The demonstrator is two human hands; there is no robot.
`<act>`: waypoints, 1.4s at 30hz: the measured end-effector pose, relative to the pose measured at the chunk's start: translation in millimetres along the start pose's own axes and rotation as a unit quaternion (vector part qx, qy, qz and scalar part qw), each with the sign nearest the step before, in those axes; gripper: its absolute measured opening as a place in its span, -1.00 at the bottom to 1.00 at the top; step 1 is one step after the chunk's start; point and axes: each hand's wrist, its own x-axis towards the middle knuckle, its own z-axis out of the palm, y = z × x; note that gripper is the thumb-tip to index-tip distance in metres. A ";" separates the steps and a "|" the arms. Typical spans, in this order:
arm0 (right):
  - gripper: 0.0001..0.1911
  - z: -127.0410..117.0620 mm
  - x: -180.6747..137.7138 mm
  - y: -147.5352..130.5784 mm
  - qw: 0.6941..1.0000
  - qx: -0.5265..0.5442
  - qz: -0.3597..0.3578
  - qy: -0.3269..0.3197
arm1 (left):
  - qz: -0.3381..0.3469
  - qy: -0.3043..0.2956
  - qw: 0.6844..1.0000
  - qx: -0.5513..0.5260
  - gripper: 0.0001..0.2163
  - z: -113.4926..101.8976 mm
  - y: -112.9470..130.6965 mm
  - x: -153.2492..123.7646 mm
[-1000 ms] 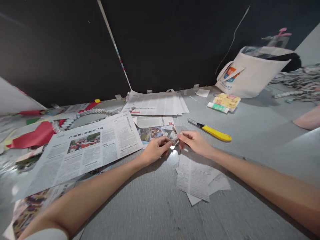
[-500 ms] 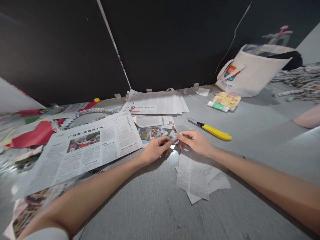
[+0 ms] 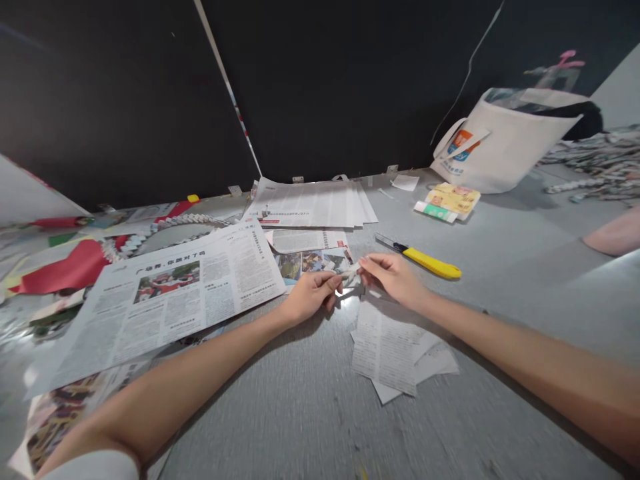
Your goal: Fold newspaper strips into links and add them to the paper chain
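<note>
Between my two hands, at the middle of the view, is a small narrow strip of folded paper [image 3: 351, 270]. My left hand [image 3: 311, 295] pinches its left end between thumb and fingers. The fingertips of my right hand [image 3: 393, 277] are closed on its other end. Just below my right hand lie several cut newspaper pieces [image 3: 385, 347], loosely stacked on the grey surface [image 3: 280, 413]. A yellow utility knife [image 3: 425, 259], its blade pointing left, rests beyond my right hand. Left of my left hand a large newspaper sheet [image 3: 170, 300] is spread out.
A stack of newspaper [image 3: 305, 203] lies against the dark panel [image 3: 325, 87]. At the right stand a white bag [image 3: 510, 143] and, before it, a yellow packet [image 3: 455, 200]. A chain of folded paper [image 3: 185, 220] and red paper [image 3: 83, 270] lie left. Someone's skin shows [image 3: 615, 233] at right.
My right hand has lifted slightly and its fingertips have drawn a little away from my left hand, so more of the paper strip shows between them. The other things stay put.
</note>
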 end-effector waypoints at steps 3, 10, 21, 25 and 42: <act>-0.49 -0.9 1.0 1.2 0.997 0.010 -0.002 0.080 | -0.001 0.003 1.000 0.001 -0.53 -0.3 -0.4 0.7; -0.66 3.1 -4.2 0.5 0.991 -0.012 -0.062 0.122 | 0.007 0.027 0.999 -0.024 -0.57 1.6 -2.6 1.7; -0.50 4.5 -14.1 0.9 0.956 -0.208 -0.197 -0.066 | 0.019 0.059 0.997 -0.052 -0.60 -0.9 -1.2 3.5; -0.45 5.4 -14.8 1.7 0.951 -0.233 -0.184 -0.084 | 0.023 0.062 0.997 -0.042 -0.61 -1.1 -1.6 3.3; -0.35 5.6 -14.6 -3.2 0.962 -0.251 -0.107 -0.017 | 0.008 0.044 0.996 -0.078 -0.59 -0.3 -1.8 2.9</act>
